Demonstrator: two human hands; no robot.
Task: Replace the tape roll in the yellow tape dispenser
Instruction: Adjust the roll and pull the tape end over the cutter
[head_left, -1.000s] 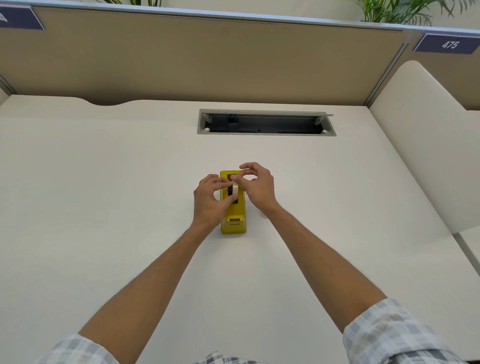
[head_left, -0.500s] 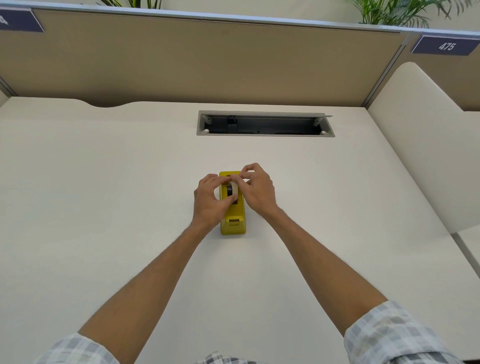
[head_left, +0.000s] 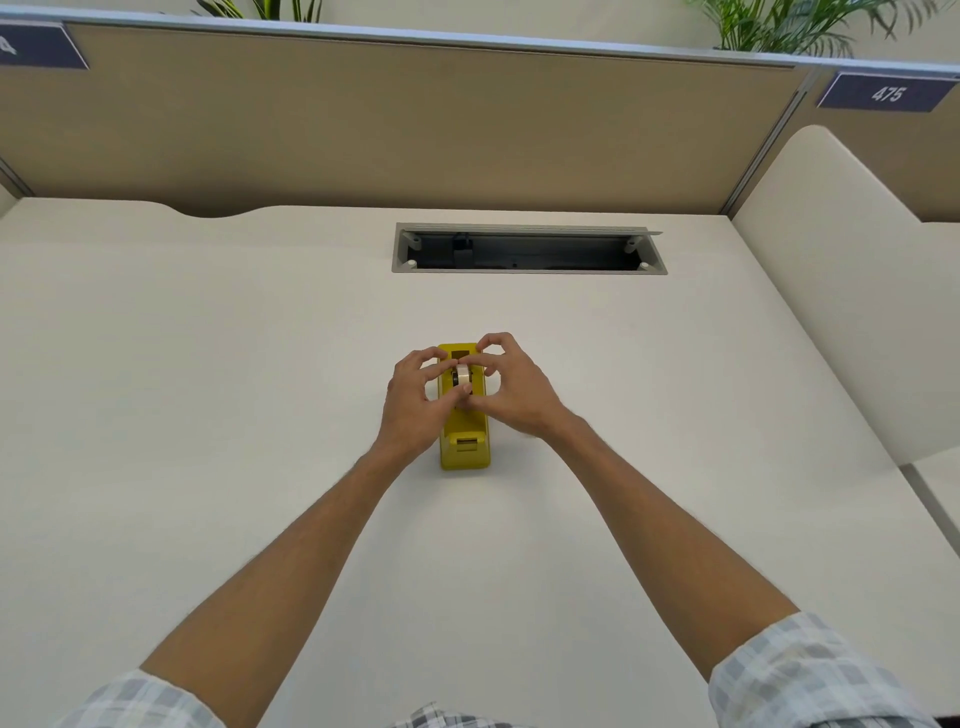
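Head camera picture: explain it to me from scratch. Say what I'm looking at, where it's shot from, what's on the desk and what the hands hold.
There is no machine here. A person wears a camera on the head, so you look forward and down along both forearms to their own hands. The surface is a pale desk inside an office cubicle. A beige partition runs along the back, and a sign on it reads 475. An open cable slot is cut into the desk near the partition. The only loose object on the desk is a yellow dispenser. A pale tape roll sits on edge at its well. The left hand and right hand meet over it, and the fingertips of both pinch the roll from either side. Whether the roll is fully seated is hidden by the fingers.
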